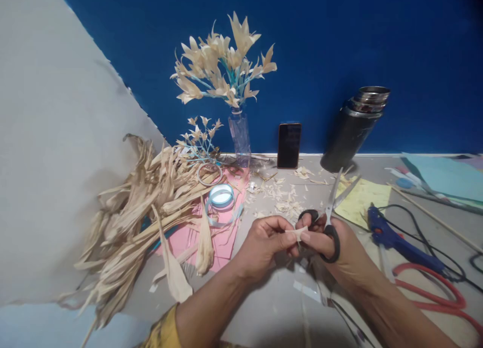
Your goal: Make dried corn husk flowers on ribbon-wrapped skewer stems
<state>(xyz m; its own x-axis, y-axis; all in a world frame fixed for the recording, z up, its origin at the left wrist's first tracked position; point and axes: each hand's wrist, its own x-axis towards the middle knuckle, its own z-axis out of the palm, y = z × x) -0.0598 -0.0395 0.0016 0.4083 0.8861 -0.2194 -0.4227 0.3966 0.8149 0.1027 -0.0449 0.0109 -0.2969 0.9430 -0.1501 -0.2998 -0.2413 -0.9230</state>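
My left hand [268,242] pinches one end of a small cut piece of pale corn husk [298,233] between thumb and fingers. My right hand [335,242] has black-handled scissors [331,207] hooked on it, blades apart and pointing up and away. Its thumb also presses the husk piece's right end, so both hands meet at it. Below them the surface is partly hidden by my hands. Husk scraps [289,199] lie scattered just beyond.
Dried corn husks [136,232] heap at left, beside pink paper [222,237] and a ribbon roll [221,196]. Husk flowers [211,61] stand in a clear bottle [240,137]. A phone [289,146] and dark flask [349,137] lean at the wall. A blue glue gun [403,245] and red-handled scissors [433,272] lie right.
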